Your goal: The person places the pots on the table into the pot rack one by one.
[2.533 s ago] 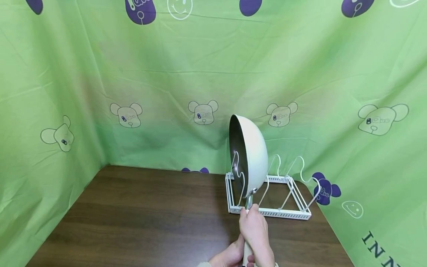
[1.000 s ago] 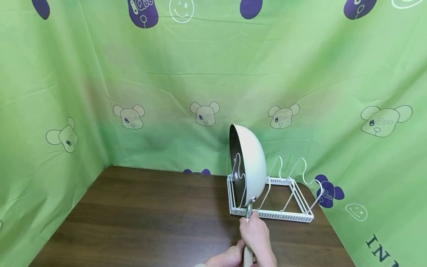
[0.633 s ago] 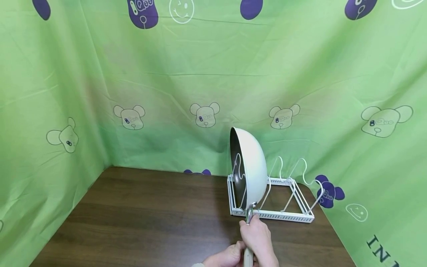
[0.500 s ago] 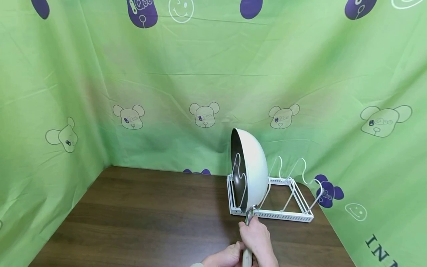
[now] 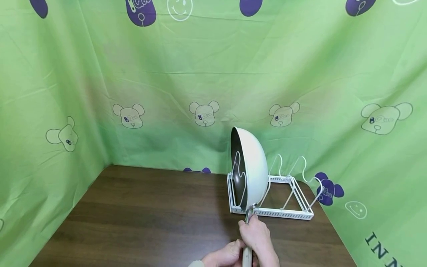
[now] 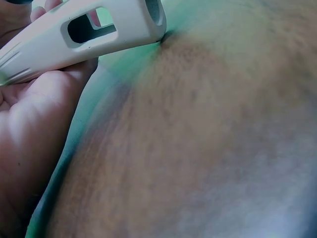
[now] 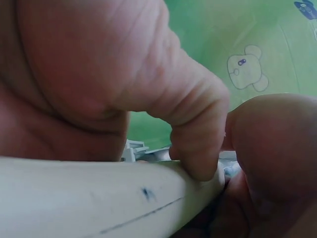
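— Head view: what do we hold?
— Our right hand [image 5: 256, 237] grips the cream wok [image 5: 250, 167] by its handle [image 5: 247, 256]; our left hand [image 5: 227, 255] is curled round the handle's end. The wok stands on edge in the leftmost slot of the white pan rack [image 5: 283, 213] on the bench [image 5: 150, 215].
— Any change?
— Since 2.5 seconds ago it has sunk lower into the rack; both hands stay clamped.

Dark wooden table [image 5: 150, 215], green bear-print cloth backdrop [image 5: 200, 74] on three sides, even light
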Tool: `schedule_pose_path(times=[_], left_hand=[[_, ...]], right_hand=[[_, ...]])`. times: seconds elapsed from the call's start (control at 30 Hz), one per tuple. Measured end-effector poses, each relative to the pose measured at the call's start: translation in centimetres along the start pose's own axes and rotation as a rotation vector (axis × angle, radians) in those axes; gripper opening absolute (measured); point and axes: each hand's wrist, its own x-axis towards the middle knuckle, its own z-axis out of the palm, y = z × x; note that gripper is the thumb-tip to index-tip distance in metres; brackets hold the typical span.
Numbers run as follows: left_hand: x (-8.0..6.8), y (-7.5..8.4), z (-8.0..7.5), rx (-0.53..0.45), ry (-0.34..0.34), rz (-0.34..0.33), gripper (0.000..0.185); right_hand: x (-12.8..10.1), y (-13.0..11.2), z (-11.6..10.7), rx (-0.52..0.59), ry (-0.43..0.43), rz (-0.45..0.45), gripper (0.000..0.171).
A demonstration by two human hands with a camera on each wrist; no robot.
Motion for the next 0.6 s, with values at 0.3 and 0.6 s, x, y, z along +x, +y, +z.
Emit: schedule_pose_path(times=[0.3, 0.6], left_hand=[[0.0, 0.7, -0.4, -0.009, 0.005, -0.054, 0.055], [-0.6, 5.2, -0.4, 0.782, 0.227, -0.011, 0.024]], right_hand=[[0.0, -0.1, -0.4, -0.001, -0.031, 0.023, 0.025], [0.5, -0.8, -2.2, 0.021, 0.036, 0.056, 0.063]])
